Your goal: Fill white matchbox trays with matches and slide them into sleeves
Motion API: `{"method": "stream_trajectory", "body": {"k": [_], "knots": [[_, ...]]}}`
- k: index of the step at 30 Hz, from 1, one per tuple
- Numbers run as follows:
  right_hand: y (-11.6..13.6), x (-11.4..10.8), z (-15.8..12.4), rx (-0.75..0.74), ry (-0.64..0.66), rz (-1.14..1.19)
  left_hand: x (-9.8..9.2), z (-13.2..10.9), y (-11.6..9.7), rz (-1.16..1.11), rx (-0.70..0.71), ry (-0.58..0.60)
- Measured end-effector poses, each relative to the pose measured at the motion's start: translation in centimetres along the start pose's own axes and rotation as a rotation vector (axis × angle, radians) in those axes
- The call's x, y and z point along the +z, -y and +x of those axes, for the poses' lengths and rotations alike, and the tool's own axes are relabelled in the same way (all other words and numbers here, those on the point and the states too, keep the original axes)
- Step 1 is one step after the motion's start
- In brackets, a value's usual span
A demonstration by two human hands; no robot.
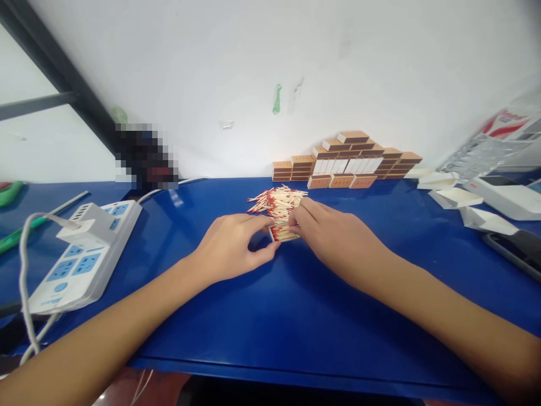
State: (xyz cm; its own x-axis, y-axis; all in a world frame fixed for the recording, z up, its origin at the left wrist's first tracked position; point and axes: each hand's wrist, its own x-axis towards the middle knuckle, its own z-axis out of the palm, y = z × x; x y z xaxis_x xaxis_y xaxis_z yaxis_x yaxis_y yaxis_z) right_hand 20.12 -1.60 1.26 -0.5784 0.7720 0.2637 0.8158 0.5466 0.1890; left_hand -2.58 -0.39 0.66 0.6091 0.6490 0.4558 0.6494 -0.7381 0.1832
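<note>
A small matchbox tray (273, 234) filled with red-tipped matches lies on the blue table. My left hand (230, 246) grips the tray's left end, with the thumb at the near side and the fingers at the far side. Over the tray's right end is my right hand (332, 228), its fingertips pinched together. Whatever is between those fingertips is hidden, and the hand covers that end of the tray. Just behind the tray sits a loose pile of matches (276, 201), heads pointing various ways.
Stacked matchboxes (353, 146) stand against the wall at the back. A white power strip (91, 262) with a plugged-in charger and cable lies left. On the right are folded white papers (456, 198), a white box (507, 197), a dark phone (518, 251) and plastic-wrapped bottles (486, 144).
</note>
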Motion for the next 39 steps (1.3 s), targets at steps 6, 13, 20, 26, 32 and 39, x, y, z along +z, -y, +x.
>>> {"method": "stream_trajectory", "body": {"k": [6, 13, 20, 26, 32, 39], "knots": [[0.5, 0.0, 0.0, -0.055, 0.000, -0.008, 0.0, 0.0, -0.1, -0.005, 0.003, -0.002], [-0.2, 0.5, 0.0, -0.056, -0.040, 0.043, -0.1, 0.0, 0.0, -0.011, 0.000, 0.001], [-1.9, -0.1, 0.0, 0.055, -0.103, 0.042, -0.3, 0.1, 0.0, -0.037, -0.017, 0.004], [-4.6, 0.5, 0.2, 0.237, -0.068, 0.026, -0.6, 0.2, 0.3, -0.154, -0.058, 0.014], [-5.6, 1.9, 0.2, 0.109, 0.011, 0.392, -0.2, 0.2, -0.1, -0.259, -0.055, 0.140], [-4.0, 2.2, 0.4, 0.156, 0.130, 0.384, 0.2, 0.1, -0.2, -0.231, -0.053, 0.195]]}}
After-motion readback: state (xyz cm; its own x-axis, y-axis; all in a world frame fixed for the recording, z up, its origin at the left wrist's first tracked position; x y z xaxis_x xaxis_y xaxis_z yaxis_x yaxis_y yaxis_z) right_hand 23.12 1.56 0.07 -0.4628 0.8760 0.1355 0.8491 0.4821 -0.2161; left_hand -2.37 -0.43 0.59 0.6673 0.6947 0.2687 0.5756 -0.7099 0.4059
